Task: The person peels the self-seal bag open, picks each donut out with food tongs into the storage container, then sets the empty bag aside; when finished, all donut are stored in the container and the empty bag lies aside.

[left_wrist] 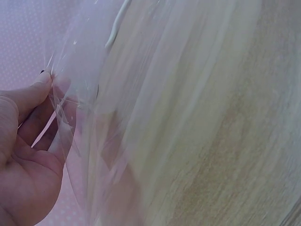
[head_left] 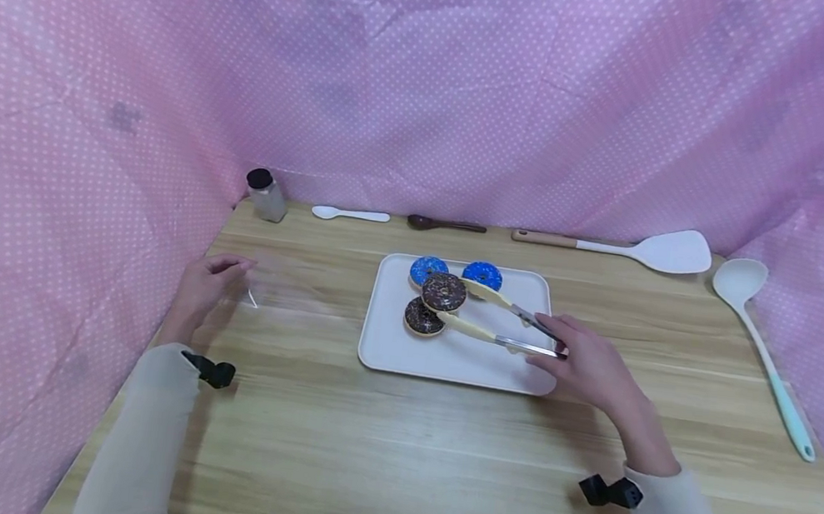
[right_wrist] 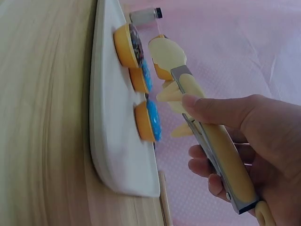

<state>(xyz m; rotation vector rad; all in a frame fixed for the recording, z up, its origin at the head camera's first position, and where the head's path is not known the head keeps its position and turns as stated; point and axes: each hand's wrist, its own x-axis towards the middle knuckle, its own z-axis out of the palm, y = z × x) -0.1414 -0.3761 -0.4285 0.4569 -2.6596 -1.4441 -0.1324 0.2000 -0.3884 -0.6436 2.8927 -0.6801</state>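
Note:
My right hand (head_left: 585, 361) grips a pair of cream-tipped tongs (right_wrist: 221, 155), thumb on one arm and fingers round the other. Between the tong tips a chocolate donut with sprinkles (head_left: 444, 292) is held up over the white tray (head_left: 456, 368). Below it on the tray lies another chocolate donut (head_left: 424, 319), with two blue donuts (right_wrist: 154, 120) behind. At the left, my left hand (head_left: 207, 290) pinches the edge of a clear plastic bag (left_wrist: 77, 89) between thumb and fingers. The bag spreads to the right over the table, with a white strip along it.
Along the back edge stand a black-capped jar (head_left: 266, 196), a white spoon (head_left: 350, 214), a dark brown spoon (head_left: 445, 225) and a white spatula (head_left: 672, 252). A ladle (head_left: 764, 353) with a green handle lies at the right edge. Pink dotted cloth hangs round the table.

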